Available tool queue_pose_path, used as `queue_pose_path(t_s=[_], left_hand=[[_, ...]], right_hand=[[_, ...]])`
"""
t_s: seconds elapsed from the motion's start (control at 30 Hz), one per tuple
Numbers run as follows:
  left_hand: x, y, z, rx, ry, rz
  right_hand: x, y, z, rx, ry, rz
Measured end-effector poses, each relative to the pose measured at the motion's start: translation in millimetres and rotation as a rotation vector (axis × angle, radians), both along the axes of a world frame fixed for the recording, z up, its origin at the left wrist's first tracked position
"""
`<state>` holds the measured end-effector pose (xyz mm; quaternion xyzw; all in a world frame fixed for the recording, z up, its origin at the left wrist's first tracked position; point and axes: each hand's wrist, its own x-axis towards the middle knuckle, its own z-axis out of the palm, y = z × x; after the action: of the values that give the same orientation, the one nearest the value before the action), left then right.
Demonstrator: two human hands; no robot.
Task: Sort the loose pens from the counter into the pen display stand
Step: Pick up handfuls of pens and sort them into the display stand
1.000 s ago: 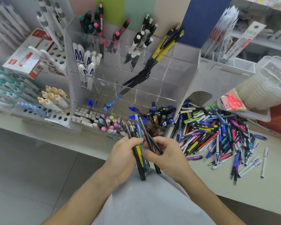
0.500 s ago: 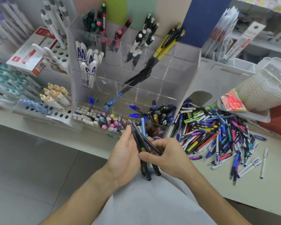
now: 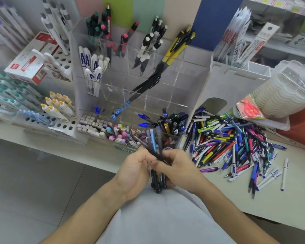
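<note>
A bundle of dark and blue pens [image 3: 156, 143] stands upright between my hands, just in front of the counter edge. My left hand [image 3: 135, 170] grips the bundle from the left. My right hand [image 3: 178, 169] pinches a dark pen of the bundle with thumb and fingers. Behind them rises the clear acrylic pen display stand [image 3: 192, 76], its compartments holding white, black, yellow and red pens. A large heap of loose pens [image 3: 236, 143] lies on the counter to the right.
A white peg rack with orange-capped pens [image 3: 58, 106] and a red-and-white box [image 3: 30, 60] stand at the left. Erasers and pastel pens [image 3: 113, 132] fill the stand's low front trays. A stack of plastic containers [image 3: 289, 92] and packaged scissors [image 3: 249, 108] sit at the right.
Both hands have drawn closer together around the bundle and risen slightly toward the stand. The pens that fanned apart now stand more closely gathered.
</note>
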<state>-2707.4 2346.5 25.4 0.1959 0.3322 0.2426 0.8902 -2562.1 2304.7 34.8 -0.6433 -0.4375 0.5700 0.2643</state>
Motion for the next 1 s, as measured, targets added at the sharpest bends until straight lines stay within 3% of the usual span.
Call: queue_pose_path(t_s=[0.1, 0.2, 0.3, 0.47, 0.7, 0.87, 1.0], left_hand=[[2, 1, -2, 0.050, 0.086, 0.005], [3, 1, -12, 0.130, 0.305, 0.044], [2, -1, -14, 0.190, 0.335, 0.074], [-2, -1, -9, 0.177, 0.267, 0.134], [-10, 7, -8, 0.307, 0.296, 0.194], [-14, 11, 2, 0.324, 0.221, 0.128], [-16, 17, 8, 0.362, 0.201, 0.234]], right_hand=[[2, -1, 1, -0.123, 0.242, -0.184], [9, -6, -4, -0.007, 0.279, -0.139], [15, -7, -6, 0.024, 0.332, -0.145], [26, -10, 4, -0.034, 0.564, -0.169], [19, -5, 15, -0.331, 0.575, 0.078], [10, 2, 14, -0.519, 0.631, 0.274], [15, 13, 18, -0.386, 0.638, 0.159]])
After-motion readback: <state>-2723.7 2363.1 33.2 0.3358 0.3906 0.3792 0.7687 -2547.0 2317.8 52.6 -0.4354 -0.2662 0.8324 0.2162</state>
